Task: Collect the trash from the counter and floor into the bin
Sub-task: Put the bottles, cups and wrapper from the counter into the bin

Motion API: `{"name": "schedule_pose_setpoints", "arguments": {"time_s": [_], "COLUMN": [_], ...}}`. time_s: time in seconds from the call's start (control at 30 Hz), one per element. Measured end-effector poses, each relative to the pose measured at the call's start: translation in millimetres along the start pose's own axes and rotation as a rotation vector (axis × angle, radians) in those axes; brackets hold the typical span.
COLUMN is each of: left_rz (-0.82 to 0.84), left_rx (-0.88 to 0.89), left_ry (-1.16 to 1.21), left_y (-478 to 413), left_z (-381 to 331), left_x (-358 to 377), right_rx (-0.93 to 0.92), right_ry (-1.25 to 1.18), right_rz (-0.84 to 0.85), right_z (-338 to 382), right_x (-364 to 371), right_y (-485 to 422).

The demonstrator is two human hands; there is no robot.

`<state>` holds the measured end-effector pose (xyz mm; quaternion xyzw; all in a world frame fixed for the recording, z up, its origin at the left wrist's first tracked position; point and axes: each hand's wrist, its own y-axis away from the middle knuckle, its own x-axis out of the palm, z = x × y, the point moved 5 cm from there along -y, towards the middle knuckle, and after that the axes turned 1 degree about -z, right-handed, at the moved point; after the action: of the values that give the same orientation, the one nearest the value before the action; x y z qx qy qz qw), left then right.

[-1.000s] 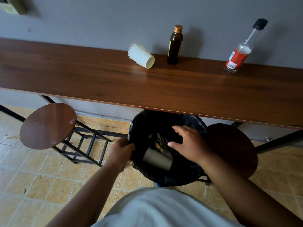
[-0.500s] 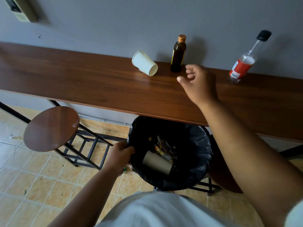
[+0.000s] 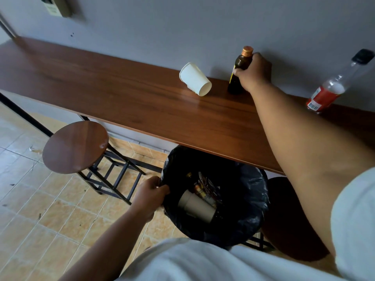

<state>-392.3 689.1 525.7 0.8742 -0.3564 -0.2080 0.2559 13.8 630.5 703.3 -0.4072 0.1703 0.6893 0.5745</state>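
Observation:
A small brown glass bottle (image 3: 237, 77) with a copper cap stands on the wooden counter (image 3: 121, 98) by the wall, and my right hand (image 3: 254, 73) is wrapped around it. A white paper cup (image 3: 194, 79) lies tipped on its side just left of the bottle. At the far right stands a clear plastic bottle (image 3: 326, 92) with a red label and black cap. Below the counter edge, my left hand (image 3: 150, 196) grips the left rim of the bin (image 3: 253, 199), which has a black liner. Inside it lie a paper cup, a can and wrappers.
A round wooden stool (image 3: 75, 147) on a black metal frame stands left of the bin. A second stool seat (image 3: 288, 218) sits right of the bin, partly under my right arm. The floor is tan tile with small scraps at the left.
My right hand rose out of the bin, crossed the counter and closed around the brown bottle. My left hand stayed on the bin rim.

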Motion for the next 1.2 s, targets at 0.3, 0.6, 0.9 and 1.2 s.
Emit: {"name": "schedule_pose_setpoints", "arguments": {"time_s": [0.3, 0.6, 0.9, 1.2], "left_rz": [0.013, 0.085, 0.111, 0.065], "left_rx": [0.008, 0.077, 0.087, 0.083], "left_ry": [0.005, -0.014, -0.024, -0.061], "left_y": [-1.7, -3.7, 1.8, 3.5], "left_z": [-0.5, 0.6, 8.6, 15.9], "left_x": [-5.2, -14.6, -27.3, -37.7], "right_rx": [-0.178, -0.302, -0.240, -0.268], "right_ry": [-0.165, -0.397, -0.025, 0.412], "right_rz": [-0.086, 0.193, 0.578, 0.778], "right_z": [12.9, -6.5, -54.0, -79.6], "right_x": [-29.5, -40.0, 27.4, 72.4], "right_y": [76.0, 231.2, 325.4, 344.5]}}
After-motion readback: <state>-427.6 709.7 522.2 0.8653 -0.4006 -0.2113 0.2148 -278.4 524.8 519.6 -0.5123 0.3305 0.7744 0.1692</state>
